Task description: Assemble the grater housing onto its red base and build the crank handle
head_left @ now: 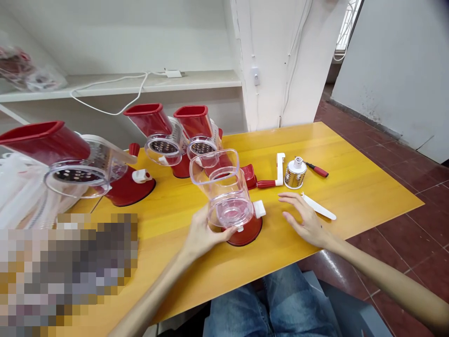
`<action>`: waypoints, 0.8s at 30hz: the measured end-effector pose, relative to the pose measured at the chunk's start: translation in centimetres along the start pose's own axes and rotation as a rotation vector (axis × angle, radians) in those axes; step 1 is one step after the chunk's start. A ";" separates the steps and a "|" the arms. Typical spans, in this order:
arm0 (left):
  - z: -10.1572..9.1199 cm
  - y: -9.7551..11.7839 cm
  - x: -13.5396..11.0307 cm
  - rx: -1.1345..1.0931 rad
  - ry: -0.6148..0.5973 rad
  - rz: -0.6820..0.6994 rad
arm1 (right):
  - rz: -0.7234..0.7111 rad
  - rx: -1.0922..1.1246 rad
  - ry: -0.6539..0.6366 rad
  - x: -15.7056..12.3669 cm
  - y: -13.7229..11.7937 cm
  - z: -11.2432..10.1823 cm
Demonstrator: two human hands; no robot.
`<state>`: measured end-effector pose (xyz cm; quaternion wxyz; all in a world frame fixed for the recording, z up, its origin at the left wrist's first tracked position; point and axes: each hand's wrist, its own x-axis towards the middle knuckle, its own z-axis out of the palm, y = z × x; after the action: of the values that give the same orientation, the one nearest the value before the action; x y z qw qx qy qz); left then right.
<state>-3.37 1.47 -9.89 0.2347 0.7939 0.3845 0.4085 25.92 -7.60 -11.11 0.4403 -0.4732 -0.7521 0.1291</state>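
In the head view a rotary grater body stands upright in front of me, its clear plastic housing fixed on a red base with a white lever knob. My left hand grips the lower left of the housing, thumb across its front. My right hand hovers open to the right of the base, fingers apart and holding nothing. Near it lie a white flat strip, a metal grating drum, a crank handle with a red grip, and a red-handled tool. A red pusher sits behind the housing.
Three assembled red graters stand to the left: a near one, a farther one and another. White plastic bags lie at the far left. A shelf with a white cable runs behind. The table's right edge borders tiled floor.
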 end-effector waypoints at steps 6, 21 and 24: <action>-0.6 -1.6 0.8 -0.016 0.000 0.060 | 0.050 -0.519 0.026 -1.0 3.3 -3.5; -1.1 -2.5 0.4 0.113 0.159 -0.088 | 0.042 -0.617 -0.204 -3.3 5.2 -3.3; -1.6 -2.9 0.2 0.195 0.209 -0.135 | -0.031 -0.609 -0.207 -2.5 4.9 -2.6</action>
<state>-5.81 3.46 -10.89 0.1423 0.7382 0.4972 0.4330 31.31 -7.71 -13.90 0.2013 -0.5559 -0.8042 -0.0614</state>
